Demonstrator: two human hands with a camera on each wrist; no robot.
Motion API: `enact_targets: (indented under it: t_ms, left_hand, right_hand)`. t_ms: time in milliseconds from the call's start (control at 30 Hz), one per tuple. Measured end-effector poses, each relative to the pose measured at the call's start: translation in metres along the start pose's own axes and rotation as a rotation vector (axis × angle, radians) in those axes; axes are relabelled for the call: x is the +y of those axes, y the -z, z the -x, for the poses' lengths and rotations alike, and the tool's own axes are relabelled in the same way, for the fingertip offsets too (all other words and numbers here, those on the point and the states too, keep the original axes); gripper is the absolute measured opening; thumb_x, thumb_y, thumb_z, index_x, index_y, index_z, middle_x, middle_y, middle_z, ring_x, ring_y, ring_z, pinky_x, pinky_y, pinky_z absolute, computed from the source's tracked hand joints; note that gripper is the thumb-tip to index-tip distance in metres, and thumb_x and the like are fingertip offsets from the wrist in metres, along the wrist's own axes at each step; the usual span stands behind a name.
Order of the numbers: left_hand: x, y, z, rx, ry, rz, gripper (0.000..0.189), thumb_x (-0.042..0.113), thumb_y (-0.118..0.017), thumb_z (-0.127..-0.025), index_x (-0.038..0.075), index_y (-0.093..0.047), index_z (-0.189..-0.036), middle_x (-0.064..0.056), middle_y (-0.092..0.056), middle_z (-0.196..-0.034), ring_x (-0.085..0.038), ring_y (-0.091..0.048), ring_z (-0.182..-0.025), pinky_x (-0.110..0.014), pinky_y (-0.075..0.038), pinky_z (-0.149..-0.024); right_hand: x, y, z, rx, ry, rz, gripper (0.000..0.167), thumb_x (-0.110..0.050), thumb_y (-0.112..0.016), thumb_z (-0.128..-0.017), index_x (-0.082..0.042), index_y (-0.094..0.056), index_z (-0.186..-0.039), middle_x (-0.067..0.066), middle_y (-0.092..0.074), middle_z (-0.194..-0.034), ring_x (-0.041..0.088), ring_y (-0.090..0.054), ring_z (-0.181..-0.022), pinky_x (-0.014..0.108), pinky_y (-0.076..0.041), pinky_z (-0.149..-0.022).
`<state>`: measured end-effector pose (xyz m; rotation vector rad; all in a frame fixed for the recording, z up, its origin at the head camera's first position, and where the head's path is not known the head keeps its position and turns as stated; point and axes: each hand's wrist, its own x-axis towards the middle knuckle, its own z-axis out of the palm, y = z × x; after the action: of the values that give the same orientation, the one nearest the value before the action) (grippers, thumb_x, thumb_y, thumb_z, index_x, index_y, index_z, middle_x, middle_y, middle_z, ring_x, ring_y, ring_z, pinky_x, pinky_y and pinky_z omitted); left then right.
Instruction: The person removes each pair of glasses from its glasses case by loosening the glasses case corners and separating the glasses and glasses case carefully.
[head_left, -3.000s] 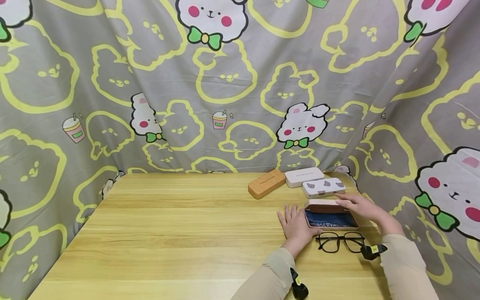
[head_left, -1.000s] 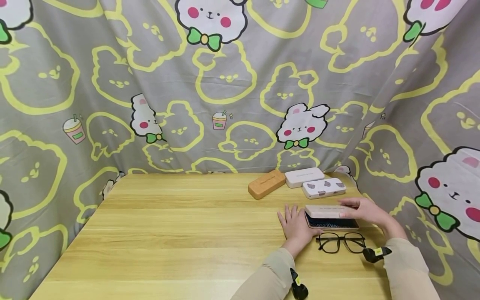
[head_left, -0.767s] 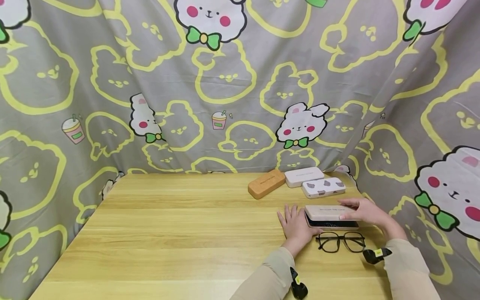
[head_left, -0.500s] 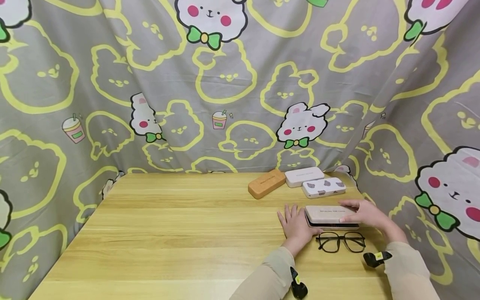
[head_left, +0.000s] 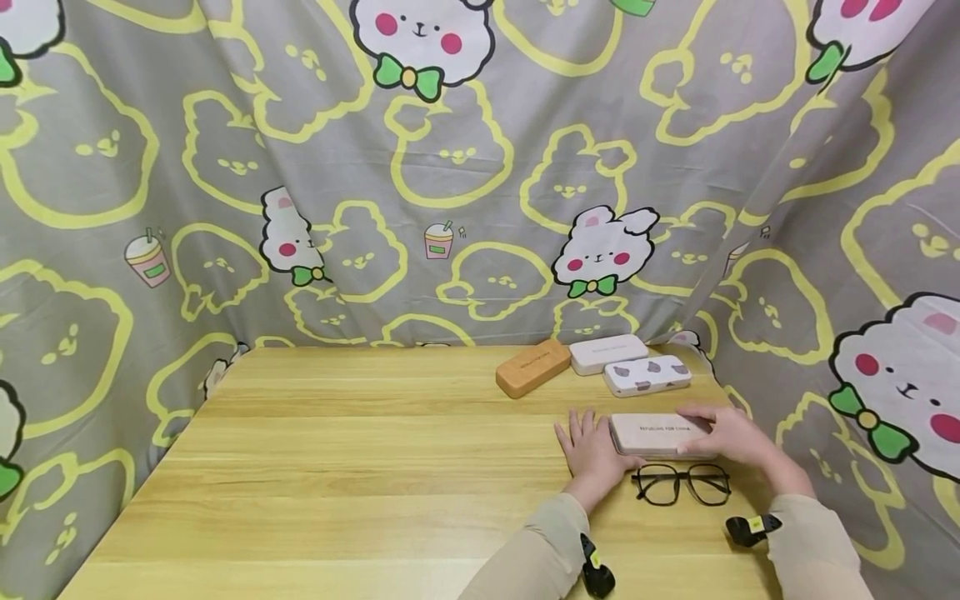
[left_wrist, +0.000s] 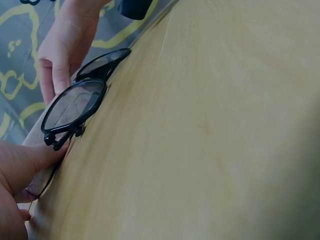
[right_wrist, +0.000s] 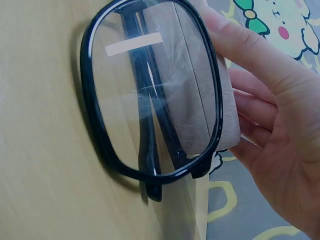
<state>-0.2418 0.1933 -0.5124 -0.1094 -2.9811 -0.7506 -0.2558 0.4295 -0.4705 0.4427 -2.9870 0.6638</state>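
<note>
A beige glasses case [head_left: 648, 435] with dark lettering on its lid lies closed on the table. My right hand [head_left: 738, 435] grips its right end, thumb on the front side and fingers behind, as the right wrist view also shows. At the left end, my left hand [head_left: 588, 454] rests with fingers spread, its thumb touching the front corner. Just in front of the case lie black-framed glasses [head_left: 678, 476], lenses toward me; in the right wrist view their folded temples [right_wrist: 147, 130] show through the lens. The inside of the case is hidden under the lid.
Behind stand an orange case [head_left: 533, 368], a white case [head_left: 609, 354] and a white case with grey-brown patches [head_left: 647, 376]. The wooden table [head_left: 337, 467] ends at a patterned curtain [head_left: 337, 167] at the back and right.
The case's lid has swung down from standing open, covering the dark blue cloth inside. My right hand has come down and forward with it. My left hand and the glasses have stayed put.
</note>
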Motion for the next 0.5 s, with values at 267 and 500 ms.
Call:
enact_targets:
  t_ms: [267,500]
  left_hand:
    - [0.000,0.002,0.002,0.006,-0.004,0.014,0.080,0.064,-0.081,-0.061,0.028,-0.059,-0.129,0.005,-0.047,-0.148,-0.026,-0.026,-0.149,-0.056,-0.016,-0.120]
    - [0.000,0.000,0.001,0.016,-0.002,0.007,0.081,0.065,-0.082,-0.060,0.028,-0.058,-0.128,0.006,-0.047,-0.146,-0.026,-0.027,-0.148,-0.056,-0.017,-0.120]
  right_hand:
    - [-0.007,-0.001,0.002,0.003,-0.003,-0.006,0.078,-0.048,-0.085,-0.068,-0.002,-0.064,-0.126,0.024,-0.064,-0.125,0.041,-0.059,-0.115,0.049,-0.049,-0.091]
    - [-0.011,0.000,0.002,-0.009,0.024,0.015,0.078,-0.046,-0.084,-0.069,0.001,-0.062,-0.127,0.025,-0.063,-0.126,0.045,-0.057,-0.118,0.055,-0.046,-0.096]
